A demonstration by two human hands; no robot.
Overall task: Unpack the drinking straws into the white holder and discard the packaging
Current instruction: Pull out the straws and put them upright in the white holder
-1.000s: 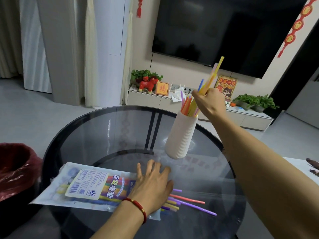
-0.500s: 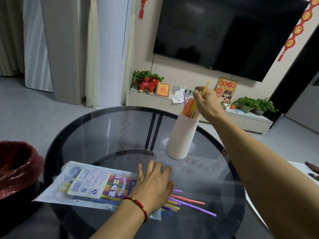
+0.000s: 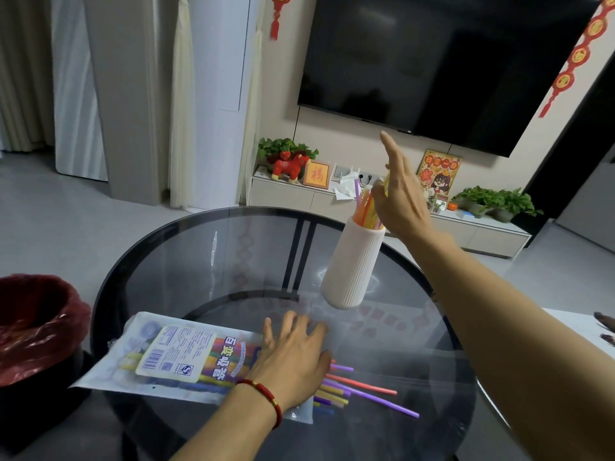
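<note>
Hovering open-fingered just beside the straws in the white holder (image 3: 352, 267), our right hand (image 3: 399, 197) holds nothing. Our left hand (image 3: 293, 361) lies flat on the packaging (image 3: 159, 357); loose straws (image 3: 362, 387) just right of it go next, gathered evenly.

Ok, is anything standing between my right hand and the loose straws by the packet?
Nothing visible. The right hand is up at the white holder; bare glass table lies between it and the loose straws. The left hand rests on the packet beside them.
</note>
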